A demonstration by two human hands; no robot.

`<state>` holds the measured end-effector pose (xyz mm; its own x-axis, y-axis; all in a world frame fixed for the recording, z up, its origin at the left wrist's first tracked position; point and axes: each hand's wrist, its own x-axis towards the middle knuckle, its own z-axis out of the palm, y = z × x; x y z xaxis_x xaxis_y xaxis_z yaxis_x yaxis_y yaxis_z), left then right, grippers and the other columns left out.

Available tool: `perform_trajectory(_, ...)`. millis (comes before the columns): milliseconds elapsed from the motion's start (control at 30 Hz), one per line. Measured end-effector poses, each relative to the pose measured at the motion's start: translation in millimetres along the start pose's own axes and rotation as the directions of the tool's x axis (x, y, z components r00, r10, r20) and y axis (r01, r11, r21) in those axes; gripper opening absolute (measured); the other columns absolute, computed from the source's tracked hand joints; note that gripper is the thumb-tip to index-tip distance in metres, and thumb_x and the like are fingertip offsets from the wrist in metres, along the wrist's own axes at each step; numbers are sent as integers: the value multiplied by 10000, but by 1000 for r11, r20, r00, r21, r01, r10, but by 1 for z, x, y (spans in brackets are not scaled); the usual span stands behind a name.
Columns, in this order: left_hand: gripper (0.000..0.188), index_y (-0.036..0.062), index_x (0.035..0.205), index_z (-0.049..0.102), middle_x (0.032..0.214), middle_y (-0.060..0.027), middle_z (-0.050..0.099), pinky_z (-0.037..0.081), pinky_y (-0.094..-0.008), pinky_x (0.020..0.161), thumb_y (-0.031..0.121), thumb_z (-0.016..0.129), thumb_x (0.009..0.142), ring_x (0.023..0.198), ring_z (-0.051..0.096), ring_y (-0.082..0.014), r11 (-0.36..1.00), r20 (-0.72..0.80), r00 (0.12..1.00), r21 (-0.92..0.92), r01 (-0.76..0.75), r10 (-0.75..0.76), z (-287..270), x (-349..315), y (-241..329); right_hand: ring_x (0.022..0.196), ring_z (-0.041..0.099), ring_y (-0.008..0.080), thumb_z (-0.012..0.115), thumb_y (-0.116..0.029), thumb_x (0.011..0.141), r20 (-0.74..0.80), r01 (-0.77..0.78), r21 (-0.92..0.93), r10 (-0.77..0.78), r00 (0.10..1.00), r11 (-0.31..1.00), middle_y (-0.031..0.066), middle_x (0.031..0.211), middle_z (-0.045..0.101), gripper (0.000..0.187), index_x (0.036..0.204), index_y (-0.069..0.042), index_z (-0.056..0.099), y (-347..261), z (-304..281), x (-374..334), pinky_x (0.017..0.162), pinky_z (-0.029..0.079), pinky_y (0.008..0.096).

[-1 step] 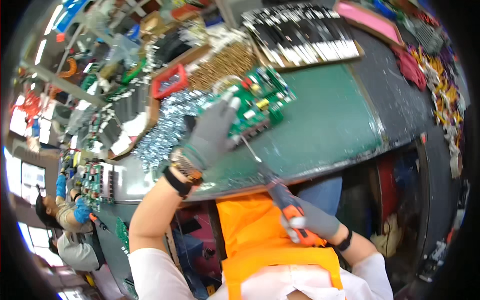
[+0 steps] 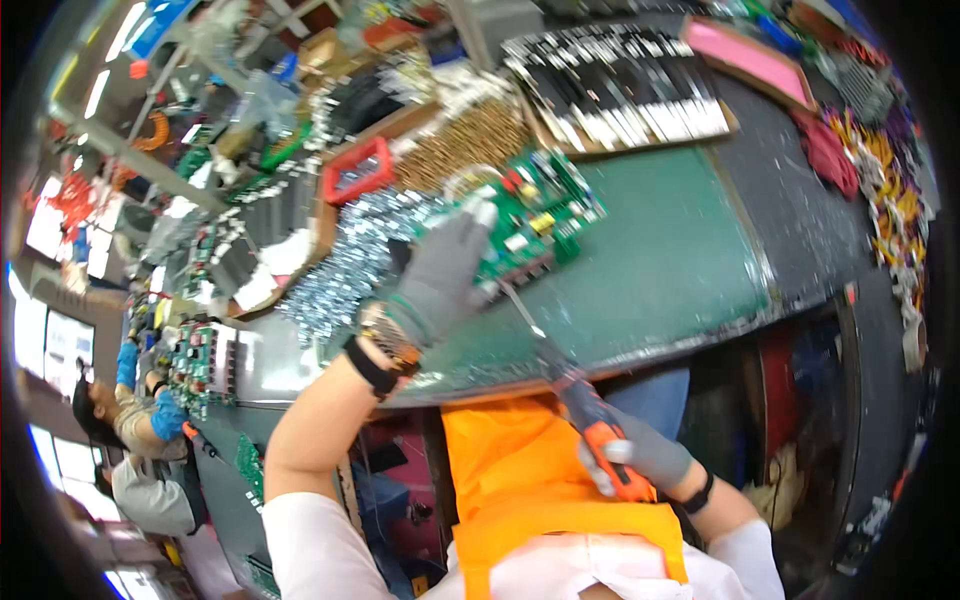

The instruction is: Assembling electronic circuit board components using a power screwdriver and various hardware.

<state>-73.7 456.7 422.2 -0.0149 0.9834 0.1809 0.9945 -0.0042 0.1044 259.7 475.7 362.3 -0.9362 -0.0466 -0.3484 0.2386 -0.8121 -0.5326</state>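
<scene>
A green circuit board [image 2: 530, 215] crowded with yellow, red and white parts lies on the green mat [image 2: 650, 230]. My left hand [image 2: 445, 275], in a grey glove, grips the board's left end, its fingers across the top and its thumb at the near edge. In my gloved right hand [image 2: 640, 452] is an orange and dark grey electric screwdriver [image 2: 580, 395], fingers wrapped round its handle. Its thin bit slants up toward the board's near edge, with the tip close to a row of dark parts. Whether the tip touches cannot be told.
Left of the board lie heaps of silvery screws [image 2: 345, 260] and brass-coloured pieces [image 2: 465, 145], with a red tray [image 2: 358, 170] between. A cardboard tray [image 2: 640, 140] of black-and-white parts stands behind. Wire bundles [image 2: 880, 200] hang at right. A co-worker [image 2: 140, 420] sits at left near more boards [image 2: 205, 360].
The whole view has shifted slightly, so everything sits a little further right and lower. Both hands keep their holds on the board and the screwdriver.
</scene>
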Motion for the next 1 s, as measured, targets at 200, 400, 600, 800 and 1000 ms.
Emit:
perform_trajectory(200, 845, 81, 1345, 443, 1219, -146, 484, 344, -499, 972, 531, 727, 688, 1139, 469, -330, 954, -59, 970, 174, 243, -236, 12, 7, 34, 754, 647, 270, 701, -221, 708, -238, 554, -153, -575, 783, 818, 229, 1222, 499, 928, 1493, -141, 214, -32, 26, -60, 619, 559, 353)
perform_trajectory(400, 647, 92, 1184, 598, 1034, -112, 567, 435, -431, 840, 529, 714, 721, 969, 557, -311, 995, 35, 999, -92, -25, 28, -13, 17, -20, 1178, 546, 392, 584, 80, 693, -197, 865, -148, -871, 449, 479, 200, 1422, 394, 978, 1516, -267, 185, -94, 33, -69, 852, 536, 593)
perform_trajectory(600, 548, 42, 1162, 625, 971, -98, 630, 473, -337, 775, 433, 720, 790, 893, 588, -186, 637, 503, 864, -677, 368, 35, -38, 17, -46, 825, 624, 237, 721, -260, 839, 183, 612, -791, -953, 242, 4, 147, 904, 585, 790, 1434, -33, 252, -118, 25, -80, 734, 542, 402)
perform_trajectory(800, 561, 42, 1185, 631, 936, -86, 672, 485, -333, 782, 479, 663, 834, 870, 616, -174, 508, 611, 790, -697, 507, 50, -8, 2, -48, 916, 548, 186, 744, -468, 786, 296, 446, -850, -955, -32, -279, 99, 1126, 574, 846, 1389, 10, 392, -160, 50, -61, 873, 427, 348)
perform_trajectory(1000, 800, 16, 1234, 539, 1049, -184, 618, 445, -397, 820, 660, 621, 765, 968, 587, -345, 929, 111, 983, -326, 177, -148, -18, -28, 18, 576, 473, 92, 672, -123, 830, 340, 987, -133, -931, 132, 92, 22, 819, 568, 757, 1451, -40, 248, -188, 96, 6, 551, 423, 284)
